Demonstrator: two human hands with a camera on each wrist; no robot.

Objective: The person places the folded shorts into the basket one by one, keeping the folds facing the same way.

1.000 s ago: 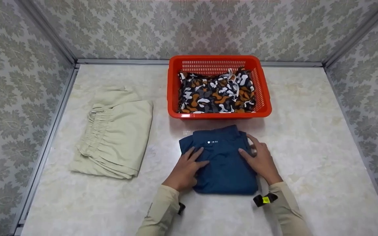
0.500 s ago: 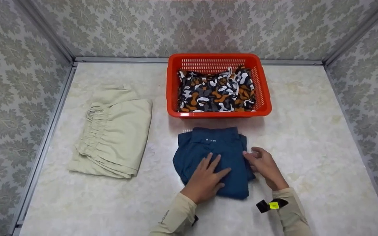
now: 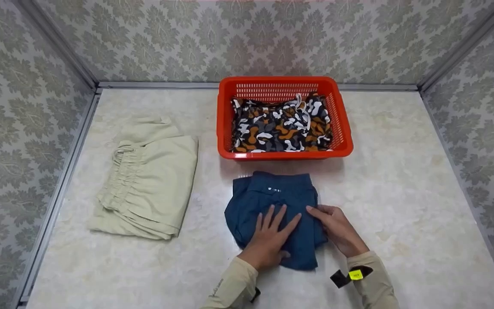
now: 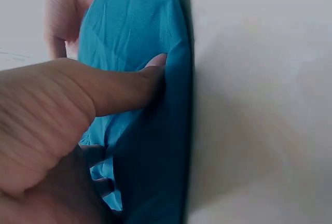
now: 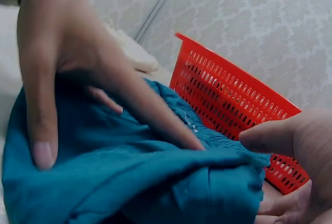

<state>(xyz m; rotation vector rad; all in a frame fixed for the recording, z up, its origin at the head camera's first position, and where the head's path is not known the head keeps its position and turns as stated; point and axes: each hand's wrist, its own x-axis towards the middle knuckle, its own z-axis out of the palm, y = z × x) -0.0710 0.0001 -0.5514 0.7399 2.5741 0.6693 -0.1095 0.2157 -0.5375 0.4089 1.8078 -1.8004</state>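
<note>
Folded dark blue pants (image 3: 268, 199) with a gathered waistband and a small white logo lie on the table in front of the basket. On their middle, my left hand (image 3: 268, 240) presses down with spread fingers; in the left wrist view its thumb (image 4: 129, 86) rests along the cloth's near edge. At the right side of the pants, my right hand (image 3: 337, 227) pinches the edge, thumb on top and the other fingers lower. The right wrist view shows its thumb (image 5: 270, 136) by the waistband and a raised fold of the blue cloth. Some of its fingers are hidden.
A red plastic basket (image 3: 285, 155) with slotted sides stands behind the pants. Inside it is a camouflage-print garment (image 3: 268, 128) with a white drawstring. Folded beige pants (image 3: 161, 180) with a drawstring lie at the left. Patterned walls (image 3: 247, 43) border the table (image 3: 401, 171).
My left hand has slid from the left edge onto the middle of the blue pants. My right hand has come down along the right edge, and that side's cloth now sits farther inward.
</note>
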